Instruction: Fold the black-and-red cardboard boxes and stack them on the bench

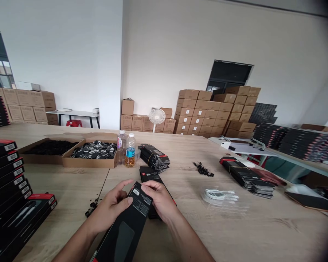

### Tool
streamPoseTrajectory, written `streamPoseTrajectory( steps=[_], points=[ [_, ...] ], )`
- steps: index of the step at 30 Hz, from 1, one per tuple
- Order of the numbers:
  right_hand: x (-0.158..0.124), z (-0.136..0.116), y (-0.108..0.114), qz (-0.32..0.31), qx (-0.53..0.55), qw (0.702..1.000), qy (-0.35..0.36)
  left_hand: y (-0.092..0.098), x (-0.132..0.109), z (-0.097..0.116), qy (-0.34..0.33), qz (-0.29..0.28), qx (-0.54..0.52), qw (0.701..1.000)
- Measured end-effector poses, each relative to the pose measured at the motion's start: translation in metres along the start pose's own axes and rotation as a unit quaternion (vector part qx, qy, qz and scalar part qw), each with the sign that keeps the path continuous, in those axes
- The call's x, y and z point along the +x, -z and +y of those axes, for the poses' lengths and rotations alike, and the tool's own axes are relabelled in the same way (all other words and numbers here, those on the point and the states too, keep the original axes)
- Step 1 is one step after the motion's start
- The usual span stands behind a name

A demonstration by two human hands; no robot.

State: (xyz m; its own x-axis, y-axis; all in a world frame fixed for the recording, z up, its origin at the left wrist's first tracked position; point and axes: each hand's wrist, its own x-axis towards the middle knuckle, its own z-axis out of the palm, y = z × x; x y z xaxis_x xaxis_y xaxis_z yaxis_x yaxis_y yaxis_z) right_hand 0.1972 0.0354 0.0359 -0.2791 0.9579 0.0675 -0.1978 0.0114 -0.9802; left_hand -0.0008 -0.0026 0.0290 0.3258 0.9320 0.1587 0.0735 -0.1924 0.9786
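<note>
While the left hand (112, 205) grips a black box (128, 225), thumb on its printed face and forefinger reaching past its side, the right hand (160, 198) pinches its far corner, thumb on top, the other fingers mostly hidden. The box tilts above the desk (186, 229), toward the near edge. Two bottles, the nearer one (130, 153) blue-labelled, stand toward the far edge; a bagged white cable (220, 194) lies toward the right edge.
</note>
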Motion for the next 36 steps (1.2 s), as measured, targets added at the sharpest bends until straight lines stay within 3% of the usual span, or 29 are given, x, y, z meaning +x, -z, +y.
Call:
streamPoseTrajectory(
  steps=[12,21,24,27,30,32,34,36],
  points=[
    [-0.005,-0.009,-0.003,-0.018,0.054,0.998,-0.036,-0.004,-0.004,0.009,0.02,-0.011,-0.086,0.996],
    [-0.022,-0.026,-0.013,-0.154,-0.108,0.981,0.056,-0.006,-0.002,0.011,-0.004,0.067,-0.211,0.975],
    [-0.021,-0.026,-0.014,-0.122,-0.131,0.981,0.073,-0.011,0.0,0.01,-0.007,0.083,-0.209,0.974],
    [-0.012,-0.019,-0.008,-0.031,-0.139,0.985,0.097,-0.017,0.006,0.006,-0.005,0.116,-0.195,0.974],
    [-0.006,-0.011,0.012,0.064,-0.135,0.983,0.103,-0.019,0.01,-0.003,0.036,0.13,-0.152,0.979],
    [-0.008,-0.011,0.036,0.117,-0.172,0.971,0.117,-0.017,0.011,-0.01,0.065,0.13,-0.104,0.984],
    [-0.016,-0.02,0.071,0.145,-0.266,0.944,0.13,-0.014,0.011,-0.016,0.078,0.128,0.001,0.989],
    [-0.027,-0.039,0.113,0.134,-0.407,0.896,0.117,-0.011,0.008,-0.018,0.059,0.135,0.165,0.975]
  ],
)
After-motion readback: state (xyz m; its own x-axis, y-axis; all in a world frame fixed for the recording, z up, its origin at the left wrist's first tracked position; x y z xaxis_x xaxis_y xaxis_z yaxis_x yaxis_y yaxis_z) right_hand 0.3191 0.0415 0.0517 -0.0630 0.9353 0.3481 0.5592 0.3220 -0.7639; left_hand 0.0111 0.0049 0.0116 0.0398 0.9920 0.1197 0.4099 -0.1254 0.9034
